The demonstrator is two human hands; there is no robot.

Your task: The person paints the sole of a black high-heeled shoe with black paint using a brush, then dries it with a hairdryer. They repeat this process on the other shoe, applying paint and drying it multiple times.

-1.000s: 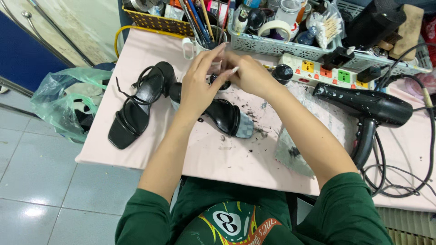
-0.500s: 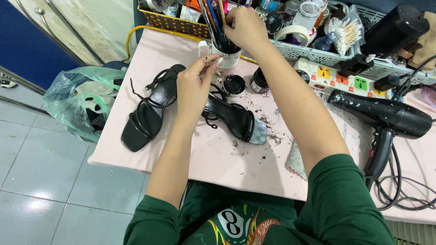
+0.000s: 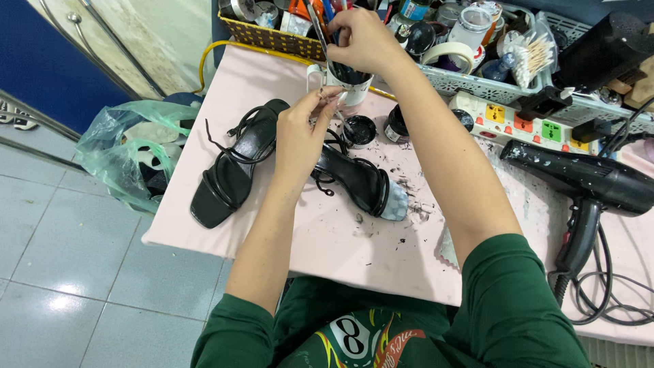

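Two black sandals (image 3: 231, 170) (image 3: 361, 184), one hair dryer (image 3: 579, 178), two small jars (image 3: 359, 131) (image 3: 395, 124).

A pale pink table (image 3: 340, 259), speckled with dark flecks, fills the middle and right of the view, its near-left corner jutting over a floor of large light grey tiles (image 3: 75, 272) that shine softly under even light. Beyond the table's left edge a translucent green plastic bag (image 3: 129, 160) slumps on the floor, with a deep blue panel (image 3: 54, 68) and slanting metal rails (image 3: 102, 48) behind it beside a cream wall (image 3: 174, 31). Along the table's far edge stand a yellow woven basket (image 3: 276, 41) and a pale slotted tray (image 3: 477, 85), and a white power strip (image 3: 524, 123) lies just in front of the tray.
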